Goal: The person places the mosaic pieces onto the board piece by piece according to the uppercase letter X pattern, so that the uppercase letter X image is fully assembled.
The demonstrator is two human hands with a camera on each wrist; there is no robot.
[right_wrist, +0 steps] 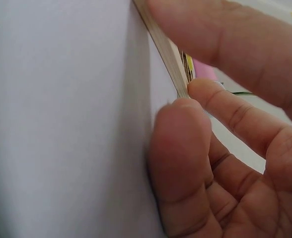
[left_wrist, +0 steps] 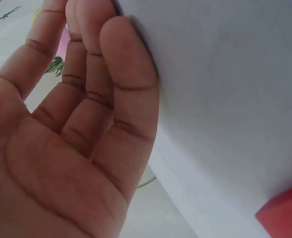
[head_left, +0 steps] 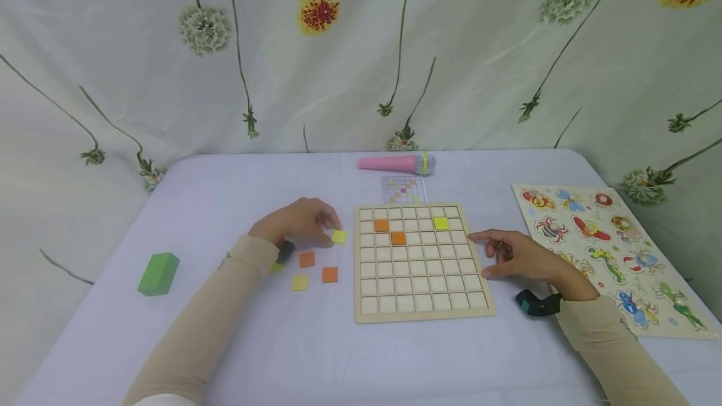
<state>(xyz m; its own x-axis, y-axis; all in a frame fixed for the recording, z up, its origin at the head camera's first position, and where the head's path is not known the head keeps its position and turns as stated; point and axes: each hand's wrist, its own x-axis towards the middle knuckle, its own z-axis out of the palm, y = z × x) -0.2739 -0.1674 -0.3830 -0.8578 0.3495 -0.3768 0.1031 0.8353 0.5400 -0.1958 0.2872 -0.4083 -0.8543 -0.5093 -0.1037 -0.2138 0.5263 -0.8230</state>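
Observation:
In the head view my left hand pinches a small yellow square tile between thumb and index finger, just left of the wooden grid board. That tile is hidden in the left wrist view, where the curled fingers fill the left side. Loose orange tiles and yellow tiles lie near the left wrist. Two orange tiles and a yellow tile sit in the board's upper squares. My right hand touches the board's right edge with an extended index finger and thumb.
A small pattern card lies behind the board, with a pink toy microphone beyond it. An insect picture board is on the right. At the left stands a green block. A red object shows in the left wrist view.

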